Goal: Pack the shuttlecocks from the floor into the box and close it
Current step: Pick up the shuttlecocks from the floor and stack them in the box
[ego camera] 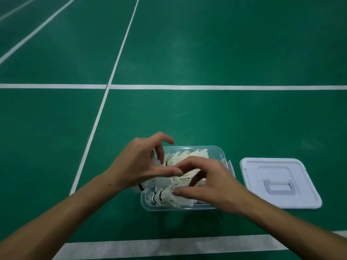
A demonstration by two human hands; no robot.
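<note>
Our left hand (139, 162) and right hand (208, 182), fingers loosely curled, pressed on shuttlecocks (180, 182) lying lengthwise in the box (218, 152); the lid (279, 182) lay just right, nearer our right hand.

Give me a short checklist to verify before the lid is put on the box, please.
1. Loose shuttlecocks on the visible green floor: none, ok.
2. Shuttlecocks below the rim of the box: several stick up, not ok.
3. Lid within reach: on the floor right of the box, ok.
4. Left hand free: touching shuttlecocks, not ok.
5. Right hand free: among shuttlecocks, not ok.
</note>
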